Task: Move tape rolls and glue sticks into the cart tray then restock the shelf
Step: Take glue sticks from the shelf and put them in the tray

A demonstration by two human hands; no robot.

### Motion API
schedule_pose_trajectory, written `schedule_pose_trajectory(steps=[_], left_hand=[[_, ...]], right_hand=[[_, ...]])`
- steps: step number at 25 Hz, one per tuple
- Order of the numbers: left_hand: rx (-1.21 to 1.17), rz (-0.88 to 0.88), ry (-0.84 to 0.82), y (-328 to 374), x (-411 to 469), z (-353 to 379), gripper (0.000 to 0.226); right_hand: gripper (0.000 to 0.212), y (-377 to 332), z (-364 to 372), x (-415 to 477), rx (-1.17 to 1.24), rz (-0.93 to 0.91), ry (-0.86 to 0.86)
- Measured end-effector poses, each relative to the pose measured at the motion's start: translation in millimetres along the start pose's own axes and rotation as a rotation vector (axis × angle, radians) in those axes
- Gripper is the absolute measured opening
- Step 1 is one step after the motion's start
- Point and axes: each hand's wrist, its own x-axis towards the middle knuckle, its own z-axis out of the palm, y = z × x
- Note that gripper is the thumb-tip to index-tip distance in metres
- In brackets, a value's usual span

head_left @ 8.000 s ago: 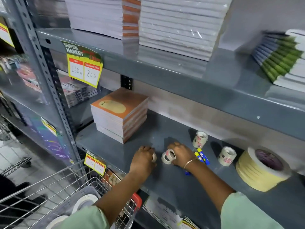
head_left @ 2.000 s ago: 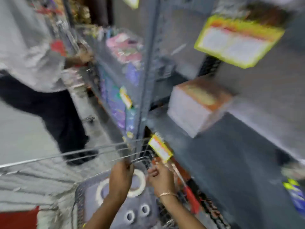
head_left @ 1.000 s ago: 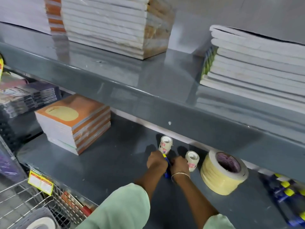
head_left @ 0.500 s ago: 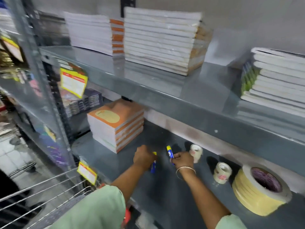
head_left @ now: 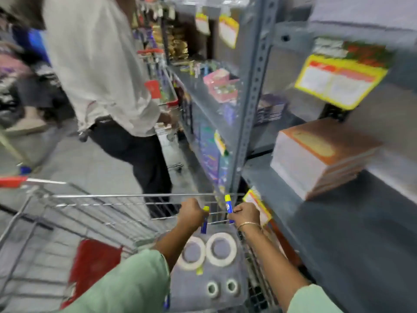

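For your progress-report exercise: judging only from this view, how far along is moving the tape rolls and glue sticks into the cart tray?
Done: two large white tape rolls and two small white tape rolls lie in the grey cart tray. In hand: the left hand and right hand each hold a blue, yellow-capped glue stick above it. Left: dropping them; the shelf's remaining stock is out of view.

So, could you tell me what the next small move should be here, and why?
Probably lower both hands and release the glue sticks into the tray. The left hand and right hand each grip a glue stick right above it, where four tape rolls already lie.
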Motion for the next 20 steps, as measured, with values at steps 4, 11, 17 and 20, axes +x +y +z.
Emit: schedule_pose_trajectory(steps=[4,11,17,20], left_hand=[[0.060,-0.187,-0.107,-115.1,7.1,30.6,0.020],[0.101,-0.361,-0.152,-247.5,14.3,129.8,0.043],[0.071,-0.434,-0.116,-266.0,17.3,159.4,0.014],[0.051,-0.445,-0.075,-273.0,18.8,164.0,0.010]], right_hand=[[0.014,19.9,118.6,-1.1,-0.029,0.164,-0.257],[0.028,95.7,275.9,-7.0,-0.214,0.419,-0.410],[0.034,127.9,320.3,-4.5,-0.345,0.445,-0.405],[0.033,130.5,324.5,-2.3,-0.420,0.421,-0.433]])
